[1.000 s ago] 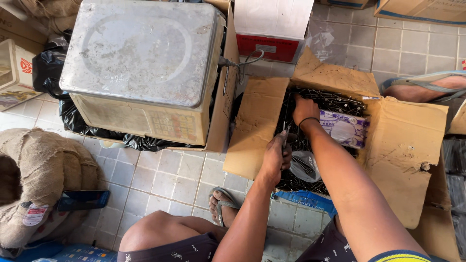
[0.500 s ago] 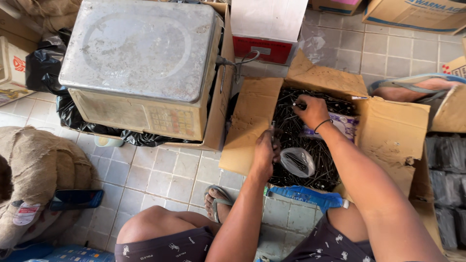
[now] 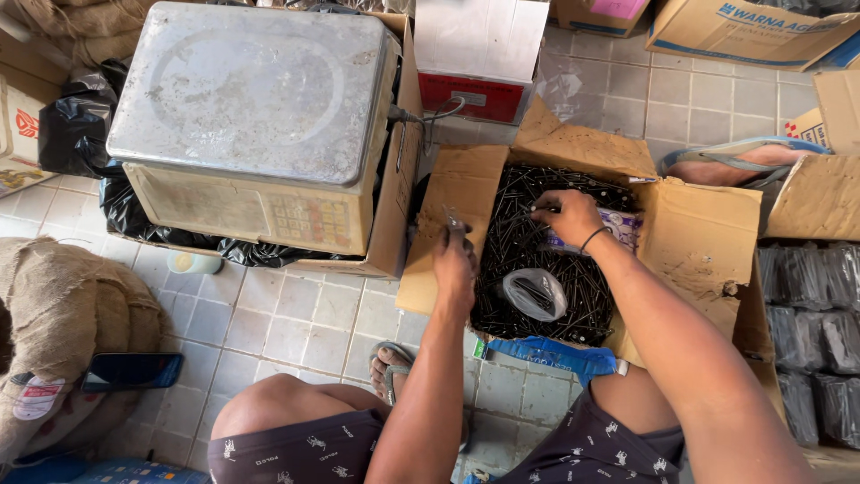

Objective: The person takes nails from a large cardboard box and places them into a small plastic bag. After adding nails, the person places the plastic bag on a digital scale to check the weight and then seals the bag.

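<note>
Down on the tiled floor (image 3: 296, 314), the person sits over an open cardboard box (image 3: 708, 242) packed with dark nails (image 3: 537, 224). The left hand (image 3: 455, 264) is at the box's left flap, fingers pinched together on a few nails (image 3: 451, 218) that stick up above the knuckles. The right hand (image 3: 566, 215) is in the far part of the box, pressed down into the heap, fingers curled onto nails; whether it grips any I cannot tell. A dark band sits on that wrist. Just beside the right hand lies a purple-and-white packet (image 3: 618, 229), partly buried. A clear plastic bag (image 3: 535, 293) lies on the nails nearer the person, between the two arms. At the box's near edge, a blue strip (image 3: 551, 354) rests on the floor. To the left, a metal weighing scale (image 3: 251, 125) with a keypad stands in its own carton over black plastic. A burlap sack (image 3: 63, 314) sits far left with a phone (image 3: 130, 370) on it. Bundles wrapped in dark plastic (image 3: 806, 314) are stacked at the right
</note>
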